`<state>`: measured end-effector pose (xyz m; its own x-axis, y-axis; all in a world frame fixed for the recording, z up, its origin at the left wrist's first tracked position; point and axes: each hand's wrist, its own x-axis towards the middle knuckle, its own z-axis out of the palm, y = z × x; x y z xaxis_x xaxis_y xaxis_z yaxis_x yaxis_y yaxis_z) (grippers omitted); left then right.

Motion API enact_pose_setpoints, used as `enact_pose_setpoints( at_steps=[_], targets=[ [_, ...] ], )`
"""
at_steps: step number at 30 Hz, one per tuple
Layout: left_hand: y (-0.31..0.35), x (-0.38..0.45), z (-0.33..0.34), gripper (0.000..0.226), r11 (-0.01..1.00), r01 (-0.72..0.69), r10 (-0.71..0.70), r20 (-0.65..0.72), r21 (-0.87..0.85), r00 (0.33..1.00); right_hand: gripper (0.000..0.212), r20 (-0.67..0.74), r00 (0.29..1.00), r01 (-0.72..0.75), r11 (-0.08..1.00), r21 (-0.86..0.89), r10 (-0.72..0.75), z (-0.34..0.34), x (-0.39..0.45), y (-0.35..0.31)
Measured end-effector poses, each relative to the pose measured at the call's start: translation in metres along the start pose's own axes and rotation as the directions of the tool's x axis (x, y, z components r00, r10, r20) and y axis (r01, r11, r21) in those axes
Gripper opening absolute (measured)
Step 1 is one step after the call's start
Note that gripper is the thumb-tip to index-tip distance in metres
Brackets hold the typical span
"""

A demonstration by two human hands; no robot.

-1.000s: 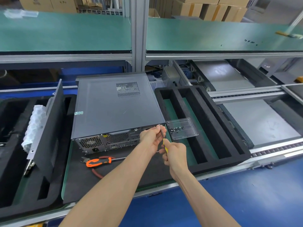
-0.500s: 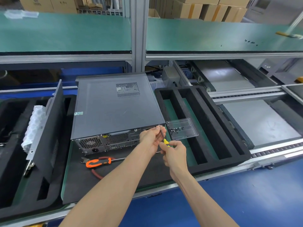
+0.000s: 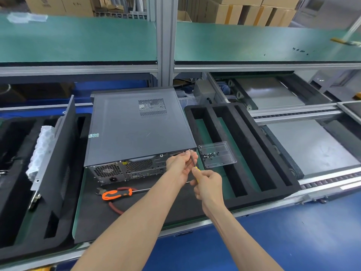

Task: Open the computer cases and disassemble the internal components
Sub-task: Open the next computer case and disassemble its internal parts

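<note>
The right hand [image 3: 208,184] was wrapped around the yellow handle of a small screwdriver [image 3: 195,169], fingers curled tight, with the thin dark shaft rising up and away from the fist toward the top rear corner of the computer case [image 3: 136,130]. The left hand [image 3: 180,163] met that shaft just above the right fist: its fingertips [image 3: 190,152] pinched the shaft near the tip, right at the case's upper back edge, though the tip itself was too small and too covered to say whether it sat in a screw. The case lay flat on a dark mat [image 3: 136,208], its lid on, its rear panel of ports and fan grilles facing the person, directly left of the two hands. Just right of the hands, almost touching the left fingertips, a clear plastic tray [image 3: 217,155] held a scatter of small dark screws [image 3: 210,155] and rested on a black foam insert [image 3: 252,151] with long slots. Below and left of the grip, under the left forearm, an orange-handled screwdriver [image 3: 117,193] lay on the mat in front of the case, crossing a pair of red-handled cutters [image 3: 115,206]. Far left of the hands, a dark side panel [image 3: 56,153] stood tilted in another foam tray, with a wad of bubble wrap [image 3: 40,151] beside it.
</note>
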<state>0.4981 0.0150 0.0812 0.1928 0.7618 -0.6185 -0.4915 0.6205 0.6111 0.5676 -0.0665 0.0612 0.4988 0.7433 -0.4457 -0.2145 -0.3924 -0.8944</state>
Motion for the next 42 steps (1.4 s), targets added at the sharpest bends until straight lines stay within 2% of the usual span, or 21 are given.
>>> enact_pose_setpoints(
  at_steps=[4, 7, 9, 12, 15, 19, 21, 24, 27, 31, 33, 36, 40, 42],
  targets=[
    [-0.0014, -0.0003, 0.0011, 0.018, 1.0, -0.006, 0.006, 0.003, -0.001, 1.0, 0.022, 0.008, 1.0, -0.028, 0.999, 0.024, 0.028, 0.0006, 0.0022, -0.0017],
    [-0.0027, 0.0009, 0.0006, 0.018, 1.0, -0.006, 0.006, -0.009, -0.006, 1.0, 0.042, -0.012, 0.999, -0.043, 0.998, -0.039, 0.042, 0.0009, 0.0042, -0.0001],
    [-0.0025, 0.001, 0.0002, 0.018, 1.0, -0.007, 0.007, -0.005, -0.014, 1.0, 0.039, -0.02, 0.999, -0.027, 0.998, -0.06, 0.026, -0.0009, 0.0039, 0.0015],
    [-0.0025, 0.0009, 0.0006, 0.016, 1.0, -0.014, 0.014, -0.007, -0.008, 1.0, 0.02, 0.01, 1.0, -0.001, 1.0, -0.028, 0.001, -0.0046, 0.0021, -0.0001],
    [-0.0028, 0.0002, 0.0016, 0.014, 1.0, -0.021, 0.021, -0.009, -0.007, 1.0, 0.02, 0.023, 0.999, -0.025, 1.0, 0.006, 0.024, -0.0044, 0.0032, -0.0014],
    [-0.0033, 0.0002, 0.0015, 0.014, 1.0, -0.015, 0.015, -0.019, -0.015, 1.0, 0.041, -0.001, 0.999, -0.042, 0.998, -0.045, 0.042, -0.0014, 0.0041, -0.0009],
    [-0.0033, 0.0004, 0.0018, 0.013, 1.0, -0.019, 0.019, -0.014, -0.014, 1.0, 0.037, -0.002, 1.0, -0.024, 0.999, -0.043, 0.024, -0.002, 0.0037, 0.0007],
    [-0.0034, 0.0006, 0.0026, 0.014, 1.0, -0.025, 0.025, -0.007, -0.011, 1.0, 0.018, 0.037, 0.999, 0.006, 1.0, -0.014, -0.006, -0.0026, 0.0013, -0.0013],
    [-0.0036, 0.0017, 0.0016, 0.014, 1.0, -0.025, 0.025, -0.019, -0.002, 1.0, 0.017, 0.03, 0.999, -0.013, 1.0, -0.015, 0.013, -0.0009, 0.002, -0.0016],
    [-0.0042, 0.003, -0.0004, 0.013, 1.0, -0.024, 0.024, -0.019, -0.006, 1.0, 0.042, -0.008, 0.999, -0.033, 0.998, -0.05, 0.033, -0.0006, 0.0035, 0.0],
    [-0.0046, 0.0037, -0.0011, 0.013, 1.0, -0.028, 0.028, -0.011, -0.01, 1.0, 0.039, -0.008, 1.0, -0.02, 0.999, -0.046, 0.02, -0.0024, 0.0037, 0.0007],
    [-0.0044, 0.0043, -0.001, 0.014, 1.0, -0.03, 0.029, -0.01, -0.007, 1.0, 0.018, 0.019, 1.0, -0.004, 0.999, -0.033, 0.005, -0.0048, 0.0023, -0.002],
    [-0.0038, 0.0051, -0.0016, 0.015, 1.0, -0.025, 0.025, -0.007, -0.007, 1.0, 0.019, 0.026, 0.999, -0.027, 1.0, -0.008, 0.027, -0.0039, 0.0022, -0.0044],
    [-0.0035, 0.0056, -0.0024, 0.015, 1.0, -0.019, 0.019, -0.009, -0.008, 1.0, 0.036, 0.008, 0.999, -0.039, 0.999, -0.026, 0.039, -0.0026, 0.0027, -0.0047]
  ],
)
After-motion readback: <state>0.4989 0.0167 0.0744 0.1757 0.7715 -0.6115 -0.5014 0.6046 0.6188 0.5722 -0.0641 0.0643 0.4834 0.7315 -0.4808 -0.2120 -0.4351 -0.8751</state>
